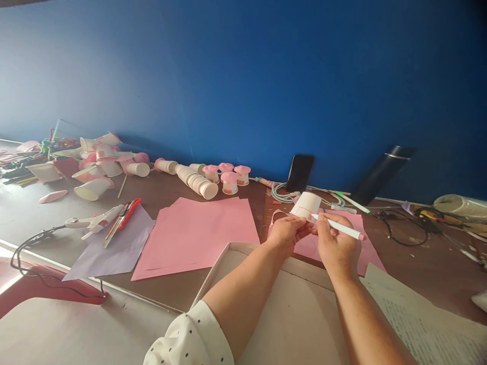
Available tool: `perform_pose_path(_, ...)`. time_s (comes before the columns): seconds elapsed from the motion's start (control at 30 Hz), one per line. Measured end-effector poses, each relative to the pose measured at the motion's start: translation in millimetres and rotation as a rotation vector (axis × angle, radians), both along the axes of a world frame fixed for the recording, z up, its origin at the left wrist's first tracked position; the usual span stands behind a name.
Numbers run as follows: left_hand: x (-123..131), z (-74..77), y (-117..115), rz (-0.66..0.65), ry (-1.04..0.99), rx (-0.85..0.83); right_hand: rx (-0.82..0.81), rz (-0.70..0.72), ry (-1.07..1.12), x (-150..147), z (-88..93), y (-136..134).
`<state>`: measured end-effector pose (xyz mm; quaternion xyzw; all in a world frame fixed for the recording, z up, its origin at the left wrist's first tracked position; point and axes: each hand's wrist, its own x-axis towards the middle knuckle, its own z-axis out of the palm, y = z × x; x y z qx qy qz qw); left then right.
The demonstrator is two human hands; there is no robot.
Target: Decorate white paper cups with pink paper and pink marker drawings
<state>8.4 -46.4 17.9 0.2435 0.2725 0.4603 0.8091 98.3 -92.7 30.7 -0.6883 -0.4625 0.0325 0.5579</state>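
Observation:
My left hand (287, 233) grips a white paper cup (307, 202) near its rim; the cup is upside down and bears thin pink drawn lines. In my right hand (338, 248) is a white felt-tip pen (340, 227) with a pink end, its tip at the cup's side. Cut pink paper (365, 246) lies beneath both hands. Back and left of them stand several small cup houses (229, 183) with pink paper roofs and drawn windows. A row of nested paper cups (196, 181) lies on its side beside these.
Pink paper sheets (194, 233) lie left of a shallow white box (281, 314). A glue gun (97, 221) and red cutter (122, 220) rest on purple paper (110, 253). A phone (300, 173) and black bottle (382, 175) lean against the blue wall. Pink-trimmed cups (108, 165) are heaped left.

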Motion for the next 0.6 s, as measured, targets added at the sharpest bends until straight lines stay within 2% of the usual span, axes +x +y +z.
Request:
perform_pose_path(0.43, 0.7, -1.0, 0.4, -0.006, 0.001, -0.003, 0.05, -0.046, -0.048, 4.5, -6.7, 3.1)
perform_pose_path(0.6, -0.2, -0.4, -0.5, -0.007, 0.009, 0.002, 0.031, -0.013, -0.023, 3.9, -4.4, 2.3)
